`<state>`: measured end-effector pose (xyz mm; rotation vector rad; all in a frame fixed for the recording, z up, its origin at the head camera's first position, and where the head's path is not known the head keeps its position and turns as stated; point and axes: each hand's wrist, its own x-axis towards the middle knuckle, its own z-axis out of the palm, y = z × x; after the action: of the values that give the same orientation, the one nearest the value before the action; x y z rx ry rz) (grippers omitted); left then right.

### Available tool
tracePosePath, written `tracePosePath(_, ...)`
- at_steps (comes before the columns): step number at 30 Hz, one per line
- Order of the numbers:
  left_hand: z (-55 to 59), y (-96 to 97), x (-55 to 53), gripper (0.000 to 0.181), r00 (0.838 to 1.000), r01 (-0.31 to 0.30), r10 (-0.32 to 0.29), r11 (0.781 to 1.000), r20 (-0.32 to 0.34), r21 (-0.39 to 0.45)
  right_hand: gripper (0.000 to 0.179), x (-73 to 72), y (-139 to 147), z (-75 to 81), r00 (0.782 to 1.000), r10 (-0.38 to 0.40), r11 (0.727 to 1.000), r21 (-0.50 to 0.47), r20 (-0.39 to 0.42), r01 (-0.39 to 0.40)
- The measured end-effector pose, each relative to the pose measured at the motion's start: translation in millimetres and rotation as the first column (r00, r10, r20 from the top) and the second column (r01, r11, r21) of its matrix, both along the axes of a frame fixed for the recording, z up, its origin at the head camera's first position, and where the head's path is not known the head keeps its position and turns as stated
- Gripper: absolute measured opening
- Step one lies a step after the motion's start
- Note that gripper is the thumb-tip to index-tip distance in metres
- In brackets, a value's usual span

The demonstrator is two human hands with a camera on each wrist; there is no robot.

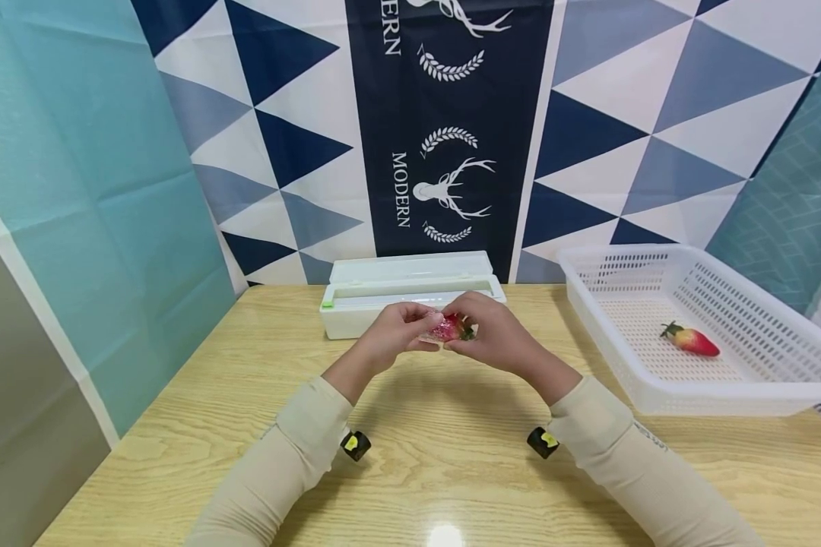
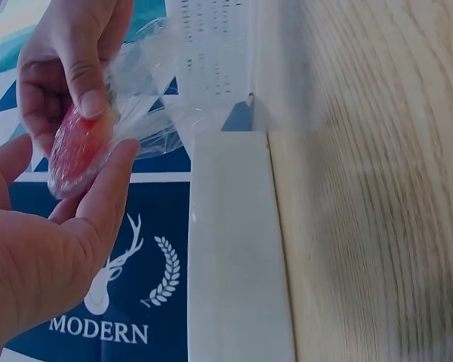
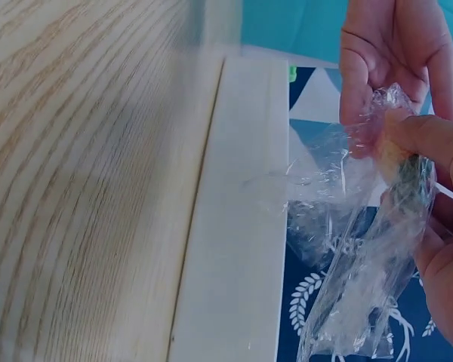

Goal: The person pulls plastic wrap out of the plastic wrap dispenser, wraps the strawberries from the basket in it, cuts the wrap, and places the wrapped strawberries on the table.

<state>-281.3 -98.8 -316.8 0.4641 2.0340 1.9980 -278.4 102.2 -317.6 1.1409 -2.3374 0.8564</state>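
Above the table, a red strawberry with a green leafy end is partly wrapped in clear plastic film. My right hand pinches it near the leaves, thumb on one side and fingers on the other. The left hand has its fingers nearly straight, touching the film-covered tip from below; its thumb stands apart from the fruit. Loose, crumpled film trails off from the leafy end in the right wrist view. Just behind both hands is a long white box with its lid raised.
A white perforated basket stands at the right, holding another strawberry. The wooden table meets a patterned cloth at the back. Both wrists carry small black devices near the sleeves.
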Motion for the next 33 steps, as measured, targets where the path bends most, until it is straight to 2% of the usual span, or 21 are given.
tracePosePath(4,-1.9,4.1,0.5,0.021,0.999,-0.026,0.026,1.000,-0.032,0.007,0.043,2.3,-0.9,0.3,1.000,0.004,1.000,-0.021,0.000,-0.004)
tracePosePath(6,-3.2,4.9,0.3,0.020,0.999,-0.028,0.028,1.000,-0.046,0.010,0.044,2.4,0.7,1.1,0.999,0.022,0.999,-0.030,0.030,-0.021)
tracePosePath(9,-4.4,4.0,0.3,0.019,0.998,-0.025,0.026,1.000,-0.056,0.019,0.046,-0.8,8.0,3.6,0.989,0.049,0.997,-0.065,0.141,-0.040)
tracePosePath(11,-4.0,2.8,0.4,0.019,0.998,-0.027,0.028,0.999,-0.057,0.022,0.048,-5.0,15.7,4.9,0.963,0.072,0.994,-0.093,0.260,-0.049)
tracePosePath(13,-2.9,1.9,0.2,0.019,0.998,-0.028,0.030,0.999,-0.048,0.034,0.051,-9.8,23.9,4.0,0.915,0.094,0.993,-0.101,0.393,-0.059)
tracePosePath(17,-0.1,1.7,1.1,0.017,1.000,-0.020,0.021,0.999,-0.023,0.051,0.059,-17.8,34.9,-4.9,0.771,0.175,0.984,-0.077,0.613,-0.162)
tracePosePath(19,0.2,1.8,1.6,0.017,1.000,-0.005,0.006,0.998,-0.017,0.062,0.061,-19.8,37.3,-10.5,0.689,0.231,0.971,-0.113,0.687,-0.213)
tracePosePath(20,-0.2,1.7,1.5,0.017,1.000,0.000,0.001,0.998,-0.015,0.066,0.062,-20.4,37.8,-12.9,0.657,0.257,0.964,-0.141,0.709,-0.225)
tracePosePath(22,-0.9,1.1,1.3,0.017,1.000,0.002,-0.002,0.998,-0.010,0.069,0.059,-20.5,38.4,-16.2,0.619,0.292,0.955,-0.193,0.729,-0.224)
tracePosePath(24,-1.6,0.1,1.2,0.018,1.000,-0.006,0.007,0.998,-0.016,0.066,0.055,-20.1,38.4,-17.3,0.604,0.319,0.948,-0.239,0.731,-0.211)
tracePosePath(27,-1.2,-2.1,1.3,0.020,0.999,-0.039,0.040,0.998,-0.015,0.052,0.049,-19.3,39.1,-17.0,0.619,0.331,0.943,-0.277,0.712,-0.186)
tracePosePath(33,-0.7,-3.1,0.8,0.021,0.996,-0.093,0.093,0.995,-0.015,0.036,0.045,-17.8,42.6,-18.9,0.625,0.359,0.924,-0.360,0.694,-0.131)
